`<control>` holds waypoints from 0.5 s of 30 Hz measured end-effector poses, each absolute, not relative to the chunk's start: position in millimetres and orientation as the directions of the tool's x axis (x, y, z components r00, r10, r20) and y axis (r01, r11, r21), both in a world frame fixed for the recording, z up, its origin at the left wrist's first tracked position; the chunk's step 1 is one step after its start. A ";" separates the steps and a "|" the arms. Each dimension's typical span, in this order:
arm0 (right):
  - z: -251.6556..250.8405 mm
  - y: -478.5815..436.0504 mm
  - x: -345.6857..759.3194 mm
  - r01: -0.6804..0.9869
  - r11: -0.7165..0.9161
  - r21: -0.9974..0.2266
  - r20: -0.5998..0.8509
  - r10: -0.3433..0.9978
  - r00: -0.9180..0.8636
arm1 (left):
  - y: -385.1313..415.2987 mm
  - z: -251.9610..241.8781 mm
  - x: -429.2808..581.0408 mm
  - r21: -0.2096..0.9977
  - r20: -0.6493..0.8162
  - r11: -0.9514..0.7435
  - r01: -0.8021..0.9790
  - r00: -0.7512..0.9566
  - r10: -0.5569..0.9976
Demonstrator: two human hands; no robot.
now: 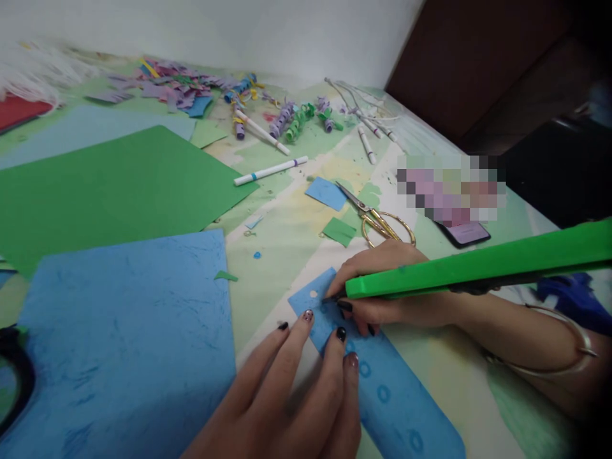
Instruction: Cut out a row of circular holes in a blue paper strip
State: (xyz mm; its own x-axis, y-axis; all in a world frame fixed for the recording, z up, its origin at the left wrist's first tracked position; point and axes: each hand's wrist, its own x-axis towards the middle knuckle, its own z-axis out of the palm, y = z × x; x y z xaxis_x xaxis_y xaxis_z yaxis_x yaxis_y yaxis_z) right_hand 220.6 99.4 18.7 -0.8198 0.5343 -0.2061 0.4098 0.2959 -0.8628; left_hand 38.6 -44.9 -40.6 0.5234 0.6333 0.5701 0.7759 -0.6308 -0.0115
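One right hand, fingers curled around a long bright-green tool, above one blue ring-marked paper strip, whose left edge the left hand touches, fingers spread.

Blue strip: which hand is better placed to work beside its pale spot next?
Probably the right hand: it holds the green tool, which points towards the pale spot. The left hand rests on the blue strip, seemingly steadying it.

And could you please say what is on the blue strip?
The left hand touches the blue strip, beside rings; the right hand is over it, holding a green tool. Any marks under them are hidden.
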 end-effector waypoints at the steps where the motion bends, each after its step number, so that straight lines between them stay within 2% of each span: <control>1: 18.5 99.2 220.8 0.405 0.285 -0.869 -0.203 0.542 -0.816 | -44.8 -40.6 38.8 -0.011 0.568 -0.631 0.776 0.525 0.635; 5: 18.1 97.2 220.0 0.409 0.277 -0.869 -0.192 0.574 -0.796 | -44.6 -40.8 40.5 0.015 0.574 -0.632 0.775 0.511 0.640; 10: 17.6 99.5 219.2 0.414 0.386 -0.824 -0.152 0.554 -0.818 | -45.1 -39.3 41.4 0.034 0.569 -0.633 0.774 0.505 0.648; 15: 18.8 99.5 220.5 0.393 0.254 -0.884 -0.205 0.546 -0.813 | -45.9 -37.9 41.1 0.040 0.559 -0.632 0.774 0.507 0.656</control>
State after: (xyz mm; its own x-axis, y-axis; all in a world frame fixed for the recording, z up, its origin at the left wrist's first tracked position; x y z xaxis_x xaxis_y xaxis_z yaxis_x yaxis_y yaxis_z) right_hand 220.5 99.5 18.8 -0.8126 0.5457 -0.2046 0.3933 0.2543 -0.8835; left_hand 41.1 -45.9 -37.9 0.5069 0.6562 0.5590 0.7741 -0.6319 0.0398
